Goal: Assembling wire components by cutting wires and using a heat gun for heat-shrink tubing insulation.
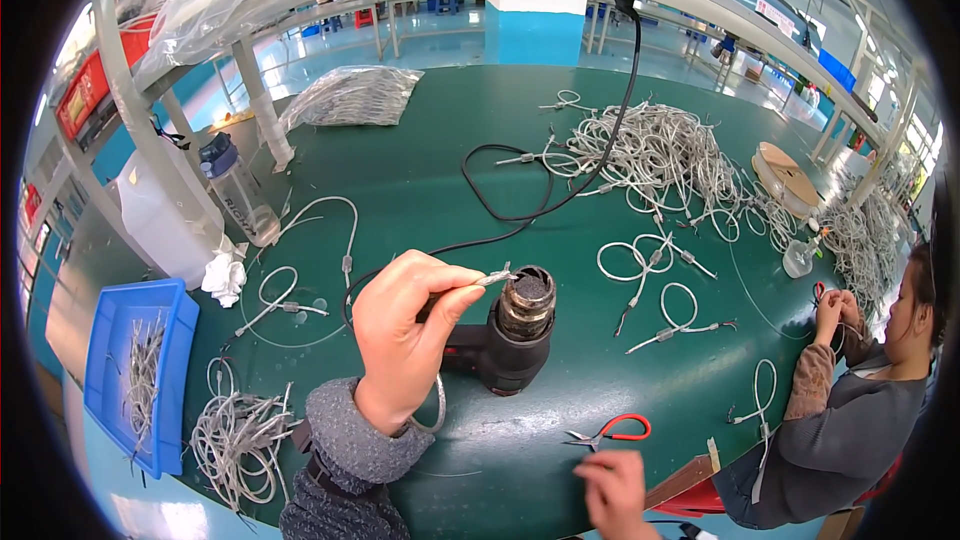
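My left hand (405,330) pinches the end of a thin pale grey cable (494,278) between thumb and forefinger. That end is held right beside the metal nozzle of a black heat gun (515,340), which stands nozzle up on the green table. Part of a cable loop shows behind my left wrist. Near the table's front edge, my right hand (612,490) is slightly blurred, its fingers loosely bent and apart with nothing visible in them. Just beyond it lie small red-handled scissors (625,427), their blades pointing left.
A blue tray (180,380) of cable pieces and a cable bundle (240,440) lie left. A bottle (238,190) stands behind them. A large cable heap (660,150) and a spool (785,180) are far right. A black cord (490,205) crosses the table. A co-worker (850,410) sits right.
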Available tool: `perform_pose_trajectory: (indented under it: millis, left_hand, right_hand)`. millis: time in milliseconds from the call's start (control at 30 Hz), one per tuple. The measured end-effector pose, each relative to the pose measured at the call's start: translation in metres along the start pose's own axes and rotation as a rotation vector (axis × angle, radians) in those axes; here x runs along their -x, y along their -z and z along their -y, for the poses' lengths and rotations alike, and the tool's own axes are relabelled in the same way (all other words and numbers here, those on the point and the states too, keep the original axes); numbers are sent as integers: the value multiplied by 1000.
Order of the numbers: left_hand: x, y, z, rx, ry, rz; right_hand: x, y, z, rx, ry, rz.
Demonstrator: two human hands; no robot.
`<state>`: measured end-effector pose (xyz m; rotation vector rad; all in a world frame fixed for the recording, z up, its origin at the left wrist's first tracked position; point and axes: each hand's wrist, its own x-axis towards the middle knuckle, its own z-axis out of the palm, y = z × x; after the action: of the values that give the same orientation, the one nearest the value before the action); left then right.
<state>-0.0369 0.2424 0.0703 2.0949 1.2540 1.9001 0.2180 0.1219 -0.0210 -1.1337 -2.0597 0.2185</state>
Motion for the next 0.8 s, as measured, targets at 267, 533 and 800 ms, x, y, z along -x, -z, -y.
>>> perform_pose_trajectory:
  millis: [267,533,800]
  left_hand:
    - [-1,15,-25,179,157,70]
    - [18,35,-59,388,327,61]
    - [37,35,-88,456,371,87]
  right_hand:
    - [13,19,-39,365,-99,361]
    - [-9,18,-38,405,-34,476]
    - [-76,32,46,-422,-69,14]
